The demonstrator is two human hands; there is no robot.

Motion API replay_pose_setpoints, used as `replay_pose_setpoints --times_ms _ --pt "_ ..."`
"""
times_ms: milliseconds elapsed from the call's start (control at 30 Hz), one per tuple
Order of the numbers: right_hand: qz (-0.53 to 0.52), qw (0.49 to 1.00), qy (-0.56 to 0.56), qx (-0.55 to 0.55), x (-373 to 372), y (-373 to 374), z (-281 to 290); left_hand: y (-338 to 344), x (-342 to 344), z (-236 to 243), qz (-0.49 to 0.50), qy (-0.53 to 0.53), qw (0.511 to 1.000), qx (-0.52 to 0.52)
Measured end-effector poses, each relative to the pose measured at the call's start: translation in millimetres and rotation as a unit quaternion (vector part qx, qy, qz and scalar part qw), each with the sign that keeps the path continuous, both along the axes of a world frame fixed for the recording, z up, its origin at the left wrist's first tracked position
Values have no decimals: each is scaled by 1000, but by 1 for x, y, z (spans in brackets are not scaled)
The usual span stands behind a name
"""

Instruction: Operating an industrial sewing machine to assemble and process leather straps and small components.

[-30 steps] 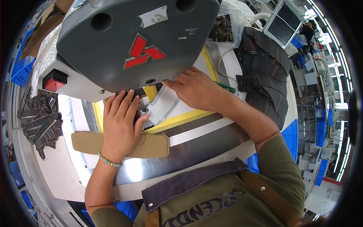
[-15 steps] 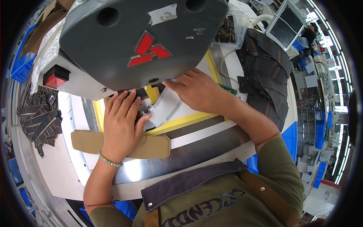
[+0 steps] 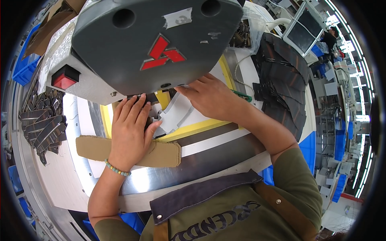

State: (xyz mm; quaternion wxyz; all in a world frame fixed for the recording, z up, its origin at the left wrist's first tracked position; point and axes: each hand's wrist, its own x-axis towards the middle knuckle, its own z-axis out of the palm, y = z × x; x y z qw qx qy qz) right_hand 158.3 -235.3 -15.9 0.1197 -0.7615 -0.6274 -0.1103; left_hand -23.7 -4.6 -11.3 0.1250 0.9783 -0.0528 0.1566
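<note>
My left hand (image 3: 130, 128) lies flat with its fingers apart. Its fingertips touch a dark piece (image 3: 151, 97) at the front of the machine, and its thumb rests by a pale grey plate (image 3: 177, 114). Under the left wrist is a tan, stitched-edged pad (image 3: 167, 154). My right hand (image 3: 213, 98) reaches in from the right beside the plate, with fingers stretched out. Some of its fingertips go out of sight beneath the dark grey machine head (image 3: 120, 52). Between the hands a yellow part (image 3: 163, 99) shows.
Dark strips (image 3: 44, 124) lie heaped at the left. Larger dark panels (image 3: 281, 76) are stacked at the right, near a green-handled tool (image 3: 243, 95) and a pale cord. A box with a red switch (image 3: 65, 79) adjoins the machine head. Yellow tape (image 3: 193, 128) edges the white work surface.
The machine head and its switch box appear slightly farther right in view. Both hands stay almost where they were, the left shifted barely to the right.
</note>
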Motion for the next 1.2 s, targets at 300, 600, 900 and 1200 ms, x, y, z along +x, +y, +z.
replay_pose_setpoints --times_ms 300,600,900,1200 --pt "0 1000 -18 13 3 -1 -3 1 2 -3 -5 -10 1000 -3" --pt "-4 1000 -27 15 11 -1 10 20 7 19 116 -56 990 -51" --pt "-37 956 292 15 5 16 16 35 28 16 114 71 967 -215" --pt "87 883 454 -84 -61 -70 80 -6 -50 74 -27 256 911 -322"
